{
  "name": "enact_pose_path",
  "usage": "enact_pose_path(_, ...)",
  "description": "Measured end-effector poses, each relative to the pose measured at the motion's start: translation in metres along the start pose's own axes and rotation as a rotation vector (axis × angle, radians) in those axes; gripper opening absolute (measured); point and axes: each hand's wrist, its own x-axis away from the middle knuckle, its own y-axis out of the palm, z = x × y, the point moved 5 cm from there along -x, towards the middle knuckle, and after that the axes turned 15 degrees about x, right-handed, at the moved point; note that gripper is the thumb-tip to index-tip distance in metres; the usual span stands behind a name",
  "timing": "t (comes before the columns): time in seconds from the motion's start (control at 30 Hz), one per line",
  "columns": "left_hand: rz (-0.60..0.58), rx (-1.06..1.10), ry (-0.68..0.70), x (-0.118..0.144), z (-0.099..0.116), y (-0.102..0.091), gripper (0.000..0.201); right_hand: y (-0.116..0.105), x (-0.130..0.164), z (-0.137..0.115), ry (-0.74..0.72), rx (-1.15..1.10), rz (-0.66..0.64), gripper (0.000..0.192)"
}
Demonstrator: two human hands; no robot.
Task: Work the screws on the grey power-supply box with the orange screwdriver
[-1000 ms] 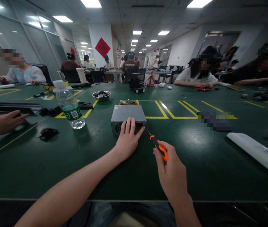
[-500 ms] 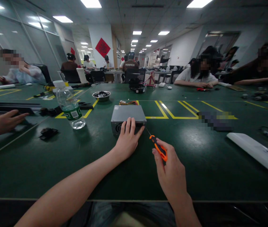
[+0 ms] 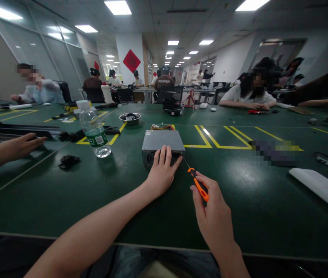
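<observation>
A grey metal computer power supply stands on the green table with its fan grille facing me. My left hand holds it by the near edge, the fingers over the top and front and one finger at the right corner. In my right hand is a screwdriver with an orange and black handle, gripped between thumb and fingers. Its thin shaft points up and left to the power supply's front right corner. Whether the tip sits in a screw is too small to tell. Coloured cables lie behind the box.
Left of the power supply stand a water bottle and a metal bowl of small parts. A black part lies nearer. Another person's hand reaches in from the left. A white casing lies at right.
The whole view has shifted, so the table and things appear a little further right. Both hands keep their places at the power supply, with the screwdriver still at its corner.
</observation>
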Motion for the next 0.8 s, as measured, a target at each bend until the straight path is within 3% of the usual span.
enact_pose_path(0.5,0.017,-0.071,0.008,0.0017,-0.0027,-0.0015,0.052,0.0072,0.0044,0.0048,0.019,-0.009,0.001,0.029)
enact_pose_path(0.8,0.007,-0.041,0.014,0.0006,-0.0021,-0.0020,0.054,-0.0005,0.0055,0.0047,0.052,-0.079,0.101,0.023)
